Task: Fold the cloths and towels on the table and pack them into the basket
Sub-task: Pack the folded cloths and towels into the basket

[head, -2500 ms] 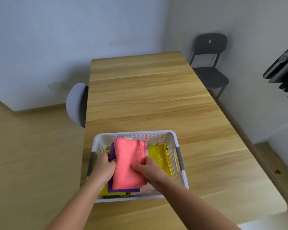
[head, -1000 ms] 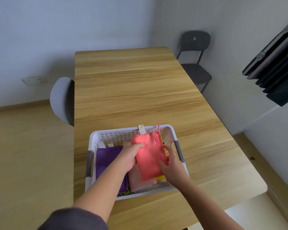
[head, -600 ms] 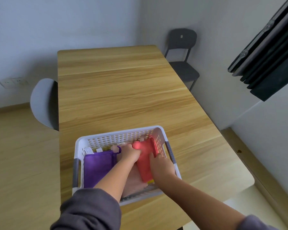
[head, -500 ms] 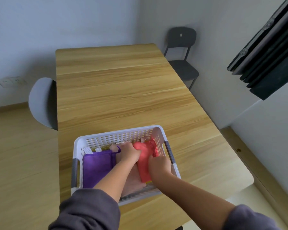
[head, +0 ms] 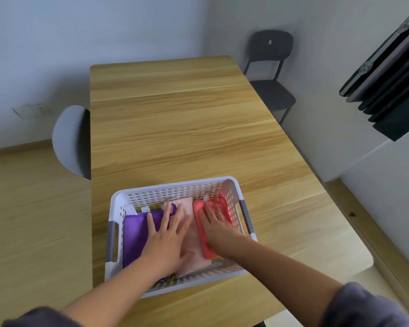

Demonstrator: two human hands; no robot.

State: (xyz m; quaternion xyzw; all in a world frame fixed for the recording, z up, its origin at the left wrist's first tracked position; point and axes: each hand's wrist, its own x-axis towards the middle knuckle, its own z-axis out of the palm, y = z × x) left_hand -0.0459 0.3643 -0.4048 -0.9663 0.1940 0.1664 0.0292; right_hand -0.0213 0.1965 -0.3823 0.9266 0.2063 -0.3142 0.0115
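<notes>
A white perforated basket [head: 175,190] sits near the front edge of the wooden table [head: 175,128]. Inside it lie a folded purple cloth [head: 135,232] at the left, a pale pink towel [head: 191,246] in the middle and a coral-red cloth [head: 220,204] at the right. My left hand [head: 168,234] rests flat, fingers spread, across the purple cloth and the pale pink towel. My right hand [head: 215,223] presses flat on the coral-red cloth. A bit of yellow cloth [head: 171,277] shows at the basket's near wall.
A grey round-backed chair [head: 69,138] stands at the table's left side. A dark chair [head: 269,74] stands at the far right by the wall. A dark folded object [head: 387,86] hangs at the upper right.
The coral-red cloth went from my grip above the basket down into its right side. Both hands have opened and now lie flat on the cloths.
</notes>
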